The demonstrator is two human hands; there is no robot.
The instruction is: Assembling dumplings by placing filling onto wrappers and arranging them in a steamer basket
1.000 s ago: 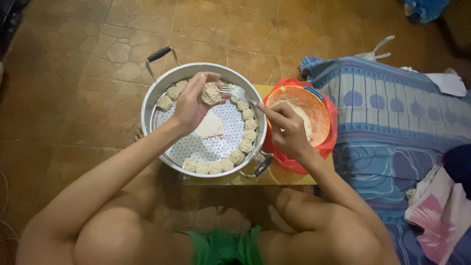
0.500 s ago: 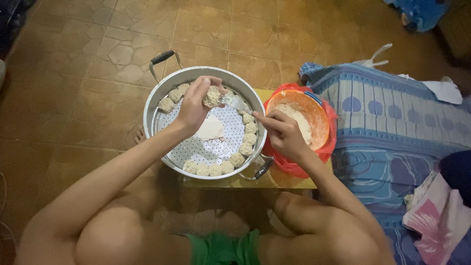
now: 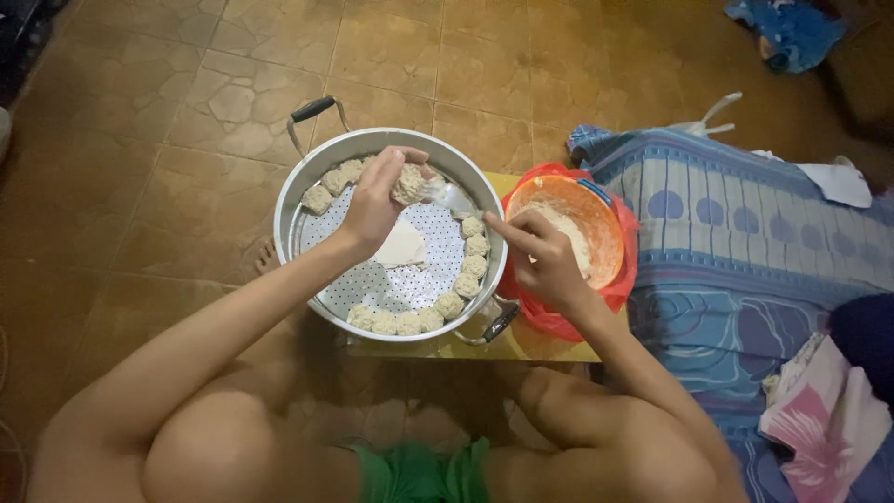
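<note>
brown patterned tile floor (image 3: 121,186) underfoot, person seated on it, knees spread. blue striped and dotted mattress cover (image 3: 745,242) to the person's right, with a pink-and-white cloth (image 3: 819,419) at its near corner and a white scrap of cloth (image 3: 838,182) further back. crumpled blue cloth (image 3: 792,33) on the floor at the far right.

large round metal steamer pot with a perforated white tray (image 3: 396,284) and black side handles sits on a low yellow board (image 3: 521,346) between the knees. small pale dumplings (image 3: 414,321) line the tray's rim in a ring, touching one another; a flat white dough wrapper (image 3: 402,247) lies near the middle.

just right of the pot, touching it: an orange plastic bowl of pale filling (image 3: 573,228), set in a red plastic bag (image 3: 559,321).

left hand (image 3: 372,200) is over the far side of the pot, fingers curled around a half-formed pale dumpling (image 3: 408,183), blocking the tray behind it. right hand (image 3: 545,256) is pinched closed on the handle of a metal spoon (image 3: 452,196), the spoon's bowl against the dumpling. right forearm crosses the pot's near handle and hides part of the red bag.
</note>
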